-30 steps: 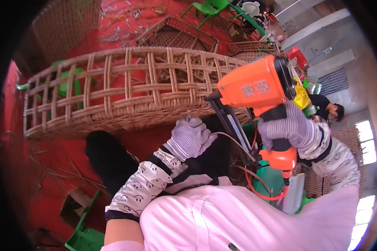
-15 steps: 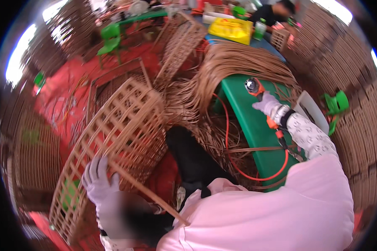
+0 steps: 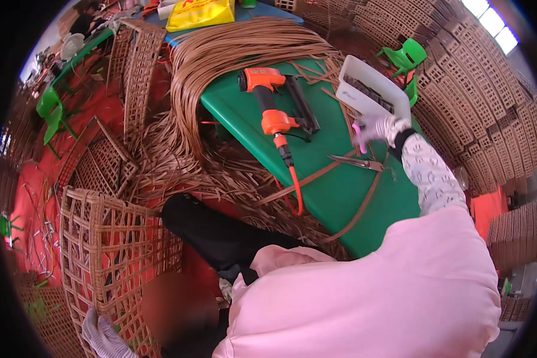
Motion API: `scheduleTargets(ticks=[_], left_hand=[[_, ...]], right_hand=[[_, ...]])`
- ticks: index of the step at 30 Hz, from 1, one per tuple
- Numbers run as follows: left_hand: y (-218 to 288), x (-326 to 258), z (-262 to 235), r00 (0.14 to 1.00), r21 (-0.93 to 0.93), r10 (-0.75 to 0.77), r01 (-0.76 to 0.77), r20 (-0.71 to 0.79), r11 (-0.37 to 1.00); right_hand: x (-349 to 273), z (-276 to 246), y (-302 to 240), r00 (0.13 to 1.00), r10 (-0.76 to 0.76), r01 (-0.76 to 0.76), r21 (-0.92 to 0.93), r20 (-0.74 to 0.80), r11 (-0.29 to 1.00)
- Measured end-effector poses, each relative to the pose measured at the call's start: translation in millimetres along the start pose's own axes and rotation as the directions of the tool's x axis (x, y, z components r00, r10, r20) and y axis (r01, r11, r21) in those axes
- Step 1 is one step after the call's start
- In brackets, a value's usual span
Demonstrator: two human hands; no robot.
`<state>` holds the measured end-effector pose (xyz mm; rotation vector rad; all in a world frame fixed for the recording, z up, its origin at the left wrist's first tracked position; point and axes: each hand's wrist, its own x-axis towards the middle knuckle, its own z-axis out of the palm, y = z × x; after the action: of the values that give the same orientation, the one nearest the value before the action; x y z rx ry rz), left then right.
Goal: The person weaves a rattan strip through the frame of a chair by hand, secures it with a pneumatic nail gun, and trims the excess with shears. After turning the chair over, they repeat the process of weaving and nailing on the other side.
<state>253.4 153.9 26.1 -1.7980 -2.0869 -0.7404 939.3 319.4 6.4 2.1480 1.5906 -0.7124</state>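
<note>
My left hand [image 3: 104, 335], in a pale glove, has its fingers closed on the edge strip of a woven rattan basket frame [image 3: 110, 224] tilted beside my leg. At the green table's right side my gloved right hand [image 3: 383, 129] touches a small pink handle [image 3: 359, 138]; blur hides whether its fingers close round it. Just below lie metal scissors [image 3: 357, 161]. An orange and black air nail gun [image 3: 272, 99] rests on the tabletop, out of my hands, with its orange hose [image 3: 296, 190] running off the near edge.
A white bin [image 3: 373, 86] with dark pieces inside stands by my right hand on the green table [image 3: 322, 179]. Long brown rattan strips [image 3: 238, 51] drape over the table's far end. Beyond are a yellow bag [image 3: 201, 14], green chairs [image 3: 407, 55] and stacked woven panels [image 3: 459, 95].
My right hand has let go of the nail gun, now lying on the table, and moved to the pink handle. The basket frame stands lower left with my left hand still at it. The view has swung right.
</note>
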Motion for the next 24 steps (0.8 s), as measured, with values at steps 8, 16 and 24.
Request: scheduleTargets(ticks=[8, 16, 24], left_hand=[[-33.0, -5.2, -14.5, 0.973, -0.094, -0.150, 0.168, 0.176, 0.981], [-7.2, 9.1, -17.0, 0.998, -0.115, -0.065, 0.066, 0.012, 0.991], [-17.8, 2.0, -50.6, 0.956, -0.393, -0.276, 0.292, 0.098, 0.872]], right_hand=[[-18.3, 62.4, 23.4, 0.934, 0.202, -0.076, 0.390, -0.293, 0.917], [53.6, 55.7, 116.0, 0.990, -0.003, 0.066, 0.435, -0.143, 0.898], [35.2, -9.1, -0.2, 0.904, -0.164, 0.405, 0.669, -0.395, 0.623]])
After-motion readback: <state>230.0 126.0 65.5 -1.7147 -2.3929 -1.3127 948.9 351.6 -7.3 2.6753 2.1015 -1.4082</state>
